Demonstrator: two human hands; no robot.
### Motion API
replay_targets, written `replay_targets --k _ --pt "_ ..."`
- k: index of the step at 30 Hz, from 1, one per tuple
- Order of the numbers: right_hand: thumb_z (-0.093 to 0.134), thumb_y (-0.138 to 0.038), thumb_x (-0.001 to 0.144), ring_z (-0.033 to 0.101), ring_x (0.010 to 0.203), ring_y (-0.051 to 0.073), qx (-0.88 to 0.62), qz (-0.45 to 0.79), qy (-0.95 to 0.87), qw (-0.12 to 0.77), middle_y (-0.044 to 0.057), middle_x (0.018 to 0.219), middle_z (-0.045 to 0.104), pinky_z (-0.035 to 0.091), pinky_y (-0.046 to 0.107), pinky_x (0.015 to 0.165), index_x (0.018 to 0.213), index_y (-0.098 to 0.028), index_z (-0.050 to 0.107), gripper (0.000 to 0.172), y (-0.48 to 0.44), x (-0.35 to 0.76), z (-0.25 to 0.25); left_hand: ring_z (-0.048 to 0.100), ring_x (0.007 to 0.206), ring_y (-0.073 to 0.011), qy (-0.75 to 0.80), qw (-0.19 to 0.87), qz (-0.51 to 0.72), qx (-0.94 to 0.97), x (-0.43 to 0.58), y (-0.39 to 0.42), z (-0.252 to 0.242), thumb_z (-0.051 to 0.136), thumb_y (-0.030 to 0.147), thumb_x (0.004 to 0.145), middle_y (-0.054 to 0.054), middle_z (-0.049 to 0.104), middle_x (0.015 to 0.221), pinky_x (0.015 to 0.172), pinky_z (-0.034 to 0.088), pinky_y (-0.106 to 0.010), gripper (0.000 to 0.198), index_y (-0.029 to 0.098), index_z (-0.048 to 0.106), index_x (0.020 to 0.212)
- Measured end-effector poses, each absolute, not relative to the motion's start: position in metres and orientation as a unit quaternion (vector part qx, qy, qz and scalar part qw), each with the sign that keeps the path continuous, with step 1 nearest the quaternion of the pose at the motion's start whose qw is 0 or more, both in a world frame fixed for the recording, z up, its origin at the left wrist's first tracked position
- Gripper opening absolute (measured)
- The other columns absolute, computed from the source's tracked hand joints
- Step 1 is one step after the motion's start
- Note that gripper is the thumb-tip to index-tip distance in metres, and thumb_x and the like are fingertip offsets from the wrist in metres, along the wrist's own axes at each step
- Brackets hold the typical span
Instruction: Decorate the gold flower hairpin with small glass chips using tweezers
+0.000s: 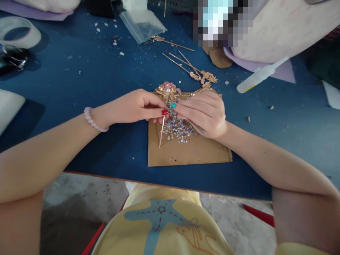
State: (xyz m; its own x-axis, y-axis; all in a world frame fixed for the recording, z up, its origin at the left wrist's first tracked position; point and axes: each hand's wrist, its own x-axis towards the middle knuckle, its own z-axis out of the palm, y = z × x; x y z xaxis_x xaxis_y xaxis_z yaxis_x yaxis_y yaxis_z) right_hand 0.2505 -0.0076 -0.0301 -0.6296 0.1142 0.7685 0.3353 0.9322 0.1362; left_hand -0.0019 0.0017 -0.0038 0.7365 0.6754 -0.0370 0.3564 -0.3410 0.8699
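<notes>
My left hand [146,108] pinches the thin gold stem of a hair stick [161,132]. The stick's ornate head, set with pink stones and a white pearl, points away from me. My right hand [205,113] is closed just beside the stem, its turquoise-nailed finger close to it. A slim grey tool [197,126] shows under the right palm; its tip is hidden, so its exact kind is unclear. Below both hands, small loose rhinestones [180,129] in blue, clear and pink lie spread on a piece of brown cardboard [186,157].
Several gold hair sticks [183,65] lie beyond the cardboard, near a clear plastic bag [143,26]. A white tube with a long nozzle [255,79] is at right. A tape roll [20,32] stands far left. White scraps dot the blue table [106,159].
</notes>
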Motion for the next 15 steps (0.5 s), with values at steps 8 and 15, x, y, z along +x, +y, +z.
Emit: replay_targets --k 8,15 --pt "0.061 -0.028 0.102 0.071 0.08 0.013 -0.131 -0.143 -0.895 0.401 -0.001 0.095 0.077 0.052 0.029 0.066 0.112 -0.023 0.068 0.013 -0.012 0.25 -0.026 0.049 0.056 -0.0112 0.377 0.377 0.116 0.838 -0.007 0.002 0.006 0.055 0.039 0.096 0.003 0.062 0.062 0.058 0.035 -0.027 0.037 0.019 0.069 0.069" --pt "0.061 -0.025 0.102 0.067 0.07 0.012 -0.079 -0.165 -0.901 0.393 0.0 0.084 0.076 0.051 0.026 0.06 0.098 -0.017 0.067 0.011 -0.014 0.251 -0.015 0.052 0.064 -0.0117 0.481 0.261 0.13 0.827 -0.028 -0.026 0.054 0.053 0.04 0.102 0.003 0.066 0.078 0.06 0.033 -0.025 0.029 0.018 0.067 0.113"
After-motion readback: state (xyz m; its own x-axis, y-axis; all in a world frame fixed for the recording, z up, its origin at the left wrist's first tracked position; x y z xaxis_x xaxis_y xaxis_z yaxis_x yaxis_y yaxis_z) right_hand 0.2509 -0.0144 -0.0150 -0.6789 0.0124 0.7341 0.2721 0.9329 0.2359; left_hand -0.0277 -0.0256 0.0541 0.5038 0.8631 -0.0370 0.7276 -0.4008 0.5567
